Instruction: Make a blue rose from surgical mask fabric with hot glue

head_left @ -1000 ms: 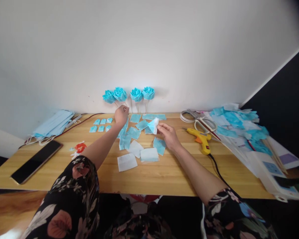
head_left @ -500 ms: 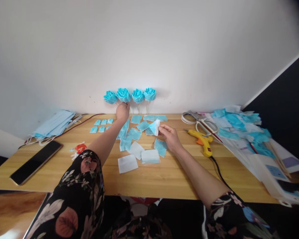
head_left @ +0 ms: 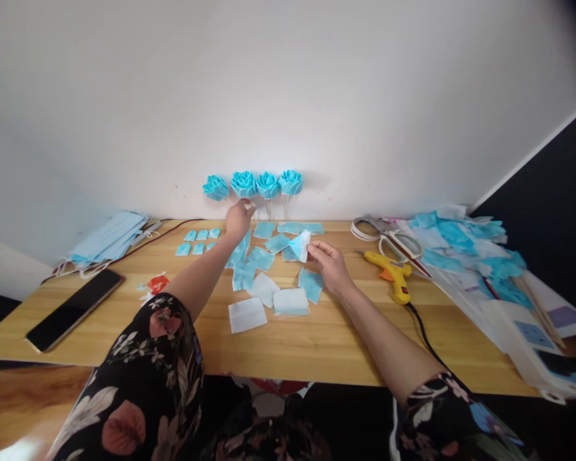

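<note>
My left hand [head_left: 239,216] is at the wall, just below the second blue flower [head_left: 244,184] from the left. Its thumb and finger look parted beside that flower's thin stem; whether they still touch it is hard to make out. Three more blue flowers lean on the wall on stems: one at the left [head_left: 216,187], one next to it on the right [head_left: 267,185] and one at the far right [head_left: 290,182]. Over the table, my right hand [head_left: 327,261] pinches a folded blue-and-white fabric piece [head_left: 300,246], gathered into a fan shape.
Blue fabric pieces [head_left: 243,276] and white ones [head_left: 248,315] lie mid-table, with small blue petals [head_left: 183,249] to their left. Face masks [head_left: 108,237], a phone [head_left: 74,310] and an orange scrap [head_left: 158,283] are leftward. Rightward are a glue gun [head_left: 391,274], scissors [head_left: 398,244] and a scrap heap [head_left: 461,240].
The second flower has shifted slightly right against the wall, and my left hand's fingers have loosened below it. My right hand keeps its pinch on the fabric piece. The view has shifted slightly.
</note>
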Demonstrator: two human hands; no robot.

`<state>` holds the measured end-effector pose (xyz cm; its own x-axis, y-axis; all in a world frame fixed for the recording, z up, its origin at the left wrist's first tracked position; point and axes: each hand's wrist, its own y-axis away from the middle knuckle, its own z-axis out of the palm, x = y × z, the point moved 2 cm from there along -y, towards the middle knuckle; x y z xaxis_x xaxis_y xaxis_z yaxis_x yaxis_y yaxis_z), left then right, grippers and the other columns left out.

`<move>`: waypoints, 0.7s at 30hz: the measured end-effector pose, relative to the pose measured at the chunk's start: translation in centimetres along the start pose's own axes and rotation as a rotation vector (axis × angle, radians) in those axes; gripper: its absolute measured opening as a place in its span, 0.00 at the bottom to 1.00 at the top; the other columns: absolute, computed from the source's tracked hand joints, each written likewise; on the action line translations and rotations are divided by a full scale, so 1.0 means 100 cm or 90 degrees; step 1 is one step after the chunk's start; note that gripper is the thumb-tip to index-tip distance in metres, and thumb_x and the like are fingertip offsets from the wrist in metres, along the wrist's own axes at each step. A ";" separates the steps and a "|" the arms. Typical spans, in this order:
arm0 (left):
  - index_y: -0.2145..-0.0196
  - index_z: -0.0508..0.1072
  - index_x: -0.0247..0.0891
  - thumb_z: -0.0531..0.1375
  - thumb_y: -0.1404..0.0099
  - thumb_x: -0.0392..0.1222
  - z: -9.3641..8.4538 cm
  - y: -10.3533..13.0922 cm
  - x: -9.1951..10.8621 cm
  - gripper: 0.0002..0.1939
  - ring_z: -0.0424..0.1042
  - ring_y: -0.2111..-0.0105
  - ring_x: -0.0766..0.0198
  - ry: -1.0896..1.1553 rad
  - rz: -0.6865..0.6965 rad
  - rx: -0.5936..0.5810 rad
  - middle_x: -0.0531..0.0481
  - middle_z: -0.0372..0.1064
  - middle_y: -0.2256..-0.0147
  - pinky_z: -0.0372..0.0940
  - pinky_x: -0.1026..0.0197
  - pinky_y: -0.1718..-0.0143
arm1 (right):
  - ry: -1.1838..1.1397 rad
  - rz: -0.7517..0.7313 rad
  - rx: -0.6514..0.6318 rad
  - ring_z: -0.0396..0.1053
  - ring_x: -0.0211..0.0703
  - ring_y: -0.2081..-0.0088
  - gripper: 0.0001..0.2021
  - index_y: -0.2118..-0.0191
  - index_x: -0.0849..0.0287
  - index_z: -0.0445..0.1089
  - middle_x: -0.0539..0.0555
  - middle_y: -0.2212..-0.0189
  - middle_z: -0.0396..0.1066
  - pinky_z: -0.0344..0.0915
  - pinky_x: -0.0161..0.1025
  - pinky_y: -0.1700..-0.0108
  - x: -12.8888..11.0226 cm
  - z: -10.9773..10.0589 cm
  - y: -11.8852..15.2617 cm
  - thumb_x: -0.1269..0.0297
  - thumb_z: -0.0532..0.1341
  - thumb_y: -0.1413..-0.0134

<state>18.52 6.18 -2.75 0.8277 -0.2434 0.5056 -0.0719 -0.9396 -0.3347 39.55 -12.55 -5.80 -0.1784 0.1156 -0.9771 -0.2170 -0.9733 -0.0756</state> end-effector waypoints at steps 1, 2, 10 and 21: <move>0.51 0.75 0.38 0.57 0.32 0.45 -0.003 0.003 -0.005 0.15 0.76 0.57 0.53 0.001 0.001 -0.004 0.43 0.79 0.63 0.62 0.60 0.58 | 0.000 0.006 0.002 0.65 0.38 0.70 0.12 0.72 0.56 0.74 0.47 0.76 0.68 0.62 0.36 0.65 0.001 0.000 0.000 0.52 0.68 0.53; 0.54 0.76 0.39 0.58 0.34 0.45 -0.006 0.006 -0.011 0.14 0.76 0.57 0.53 0.000 -0.002 -0.007 0.43 0.79 0.63 0.62 0.60 0.59 | -0.001 0.011 0.004 0.66 0.39 0.70 0.12 0.72 0.56 0.75 0.47 0.76 0.69 0.62 0.36 0.65 0.002 -0.001 0.000 0.52 0.68 0.53; 0.59 0.77 0.35 0.55 0.34 0.44 -0.032 -0.002 -0.055 0.14 0.77 0.62 0.56 0.022 -0.096 0.031 0.41 0.80 0.64 0.64 0.61 0.61 | -0.017 -0.011 0.003 0.66 0.38 0.71 0.11 0.73 0.56 0.75 0.47 0.76 0.71 0.64 0.38 0.62 0.005 0.000 -0.003 0.54 0.69 0.54; 0.62 0.78 0.34 0.51 0.34 0.39 -0.024 -0.017 -0.043 0.15 0.77 0.59 0.52 0.020 -0.080 0.065 0.37 0.79 0.64 0.63 0.59 0.60 | -0.009 -0.001 0.005 0.66 0.39 0.70 0.11 0.72 0.55 0.75 0.47 0.76 0.70 0.63 0.38 0.63 0.006 -0.003 -0.004 0.53 0.69 0.52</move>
<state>13.76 8.29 -2.44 0.8090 -0.1343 0.5723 0.0896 -0.9340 -0.3459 39.78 -12.17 -6.45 -0.1921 0.1207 -0.9739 -0.2246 -0.9715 -0.0761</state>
